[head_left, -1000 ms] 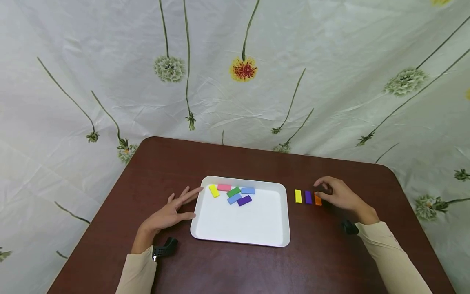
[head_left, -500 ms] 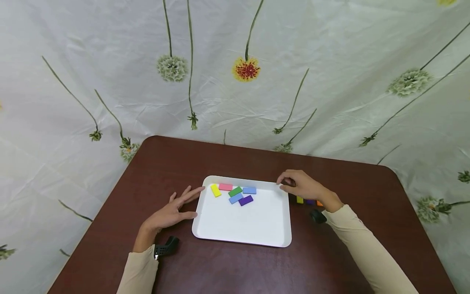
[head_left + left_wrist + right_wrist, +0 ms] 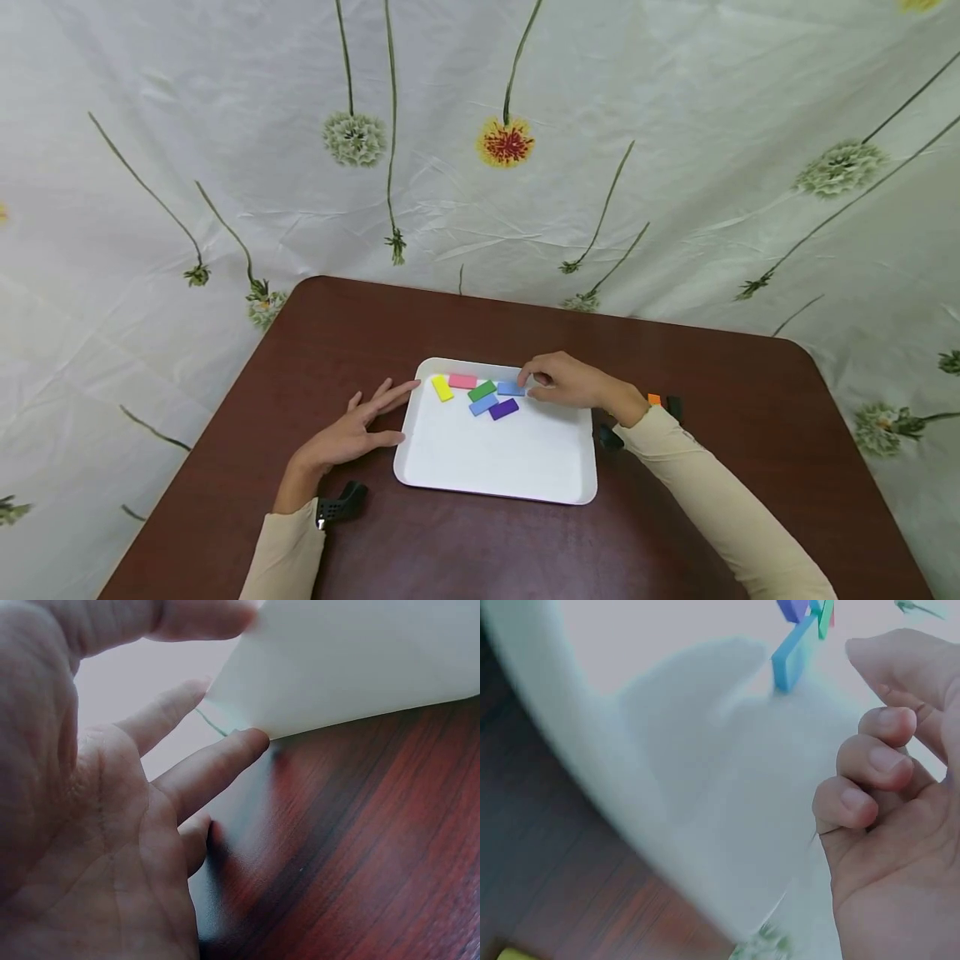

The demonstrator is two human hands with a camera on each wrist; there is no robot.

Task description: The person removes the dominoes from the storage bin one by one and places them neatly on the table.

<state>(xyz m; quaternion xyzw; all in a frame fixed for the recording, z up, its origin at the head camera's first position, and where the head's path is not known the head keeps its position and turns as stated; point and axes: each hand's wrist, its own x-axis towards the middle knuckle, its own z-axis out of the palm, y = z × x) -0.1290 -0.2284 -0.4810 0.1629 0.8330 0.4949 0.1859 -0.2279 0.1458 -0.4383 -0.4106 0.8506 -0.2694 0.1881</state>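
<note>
A white tray holds several small flat blocks in its upper left part. Among them are a yellow block, a pink block, a green block, two light blue blocks and a purple block. My left hand touches the tray's left rim with its thumb and fingertips, fingers extended. Over the tray, my right hand comes right beside the upper light blue block. In the right wrist view, thumb and index stand apart from that blue block, other fingers loosely curled, nothing held.
Right of the tray on the dark red-brown table lie an orange block and a dark block, partly behind the right forearm. A yellow block shows at the right wrist view's lower corner. A flower-patterned cloth hangs behind.
My right hand has moved left from beside the orange block, across the tray's right rim, to the light blue block. The left hand keeps its place at the tray's rim.
</note>
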